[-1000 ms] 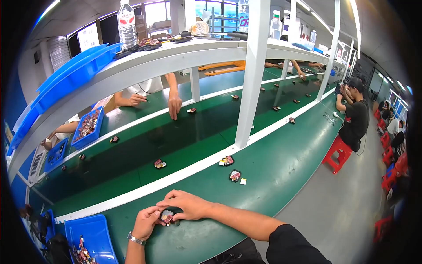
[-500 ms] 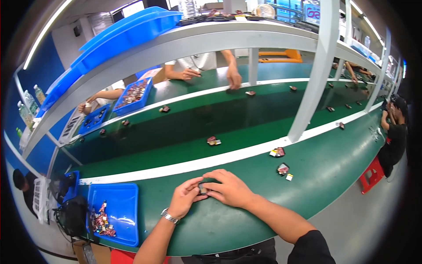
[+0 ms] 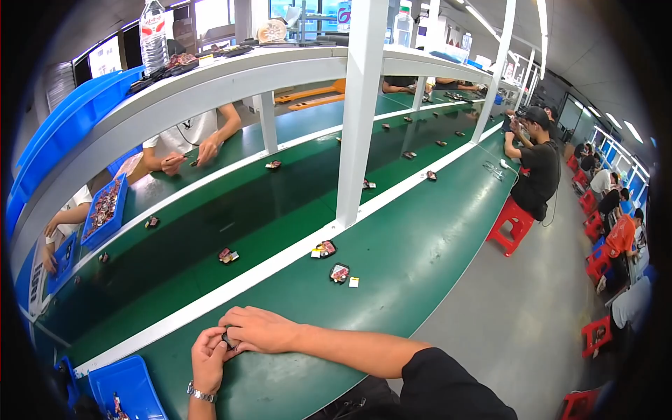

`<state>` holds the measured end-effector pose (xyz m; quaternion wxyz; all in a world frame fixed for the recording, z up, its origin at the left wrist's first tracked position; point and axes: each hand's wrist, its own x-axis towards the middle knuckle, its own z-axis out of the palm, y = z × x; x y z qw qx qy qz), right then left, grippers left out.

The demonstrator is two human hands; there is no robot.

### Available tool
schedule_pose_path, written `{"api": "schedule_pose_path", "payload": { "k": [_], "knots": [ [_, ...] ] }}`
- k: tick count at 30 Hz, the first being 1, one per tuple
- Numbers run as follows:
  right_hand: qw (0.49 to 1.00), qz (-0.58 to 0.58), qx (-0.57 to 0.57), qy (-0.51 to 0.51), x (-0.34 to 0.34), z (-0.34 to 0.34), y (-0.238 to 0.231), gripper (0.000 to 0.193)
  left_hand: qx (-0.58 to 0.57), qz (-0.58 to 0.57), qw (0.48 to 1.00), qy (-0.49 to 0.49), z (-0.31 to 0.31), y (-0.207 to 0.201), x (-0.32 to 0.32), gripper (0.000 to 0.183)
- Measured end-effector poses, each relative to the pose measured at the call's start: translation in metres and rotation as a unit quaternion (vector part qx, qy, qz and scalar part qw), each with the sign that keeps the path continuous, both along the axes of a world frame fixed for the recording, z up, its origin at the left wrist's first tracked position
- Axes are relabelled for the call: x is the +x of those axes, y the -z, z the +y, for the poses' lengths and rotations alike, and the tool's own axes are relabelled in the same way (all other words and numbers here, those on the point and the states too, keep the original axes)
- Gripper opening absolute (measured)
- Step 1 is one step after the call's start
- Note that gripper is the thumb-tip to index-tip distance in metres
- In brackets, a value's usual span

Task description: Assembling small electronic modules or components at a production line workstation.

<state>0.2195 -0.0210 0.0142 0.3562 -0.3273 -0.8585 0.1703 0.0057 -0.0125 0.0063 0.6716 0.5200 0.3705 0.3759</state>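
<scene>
The left hand [image 3: 208,358] and right hand [image 3: 260,330], fingers curled, together grip a small dark rounded part [image 3: 228,341] over a smooth, faintly glossy green bench [image 3: 287,378]; beyond are two lumpy black-edged pieces [image 3: 339,273], a flat-sided white post [image 3: 358,133] and a red stool [image 3: 513,222]

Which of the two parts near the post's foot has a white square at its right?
The lower part; the white square lies beside it. The upper part has white on its left.

Below the bare left hand [image 3: 208,364] is a silver metal link-band wristwatch [image 3: 201,393]; right of the watch show dark trousers [image 3: 350,407] and, farther right, a black short sleeve [image 3: 448,388].
</scene>
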Motion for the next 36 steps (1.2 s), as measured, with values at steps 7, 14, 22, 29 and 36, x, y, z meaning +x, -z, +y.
{"api": "schedule_pose_path", "payload": {
  "k": [7, 14, 22, 29, 36],
  "knots": [
    [0.999, 0.031, -0.004, 0.024, 0.013, -0.005, -0.002, 0.014, -0.011, -0.034, 0.998, 0.053, 0.0, 0.003, 0.008, 0.03],
    [0.991, 0.062, -0.108, 0.044, -0.002, -0.007, -0.007, 0.011, -0.036, -0.073, 0.993, 0.083, 0.001, -0.006, -0.005, 0.036],
    [0.991, 0.053, -0.115, 0.041, -0.001, -0.007, -0.007, 0.013, -0.045, -0.058, 0.992, 0.099, 0.003, 0.0, -0.006, 0.035],
    [0.99, 0.067, -0.119, 0.034, -0.001, -0.01, -0.008, 0.014, -0.041, -0.045, 0.996, 0.072, 0.0, -0.004, -0.001, 0.033],
    [0.992, 0.082, -0.02, 0.093, -0.011, -0.01, 0.001, 0.015, -0.035, -0.056, 0.995, 0.07, 0.002, -0.001, -0.001, 0.03]
  ]
}}
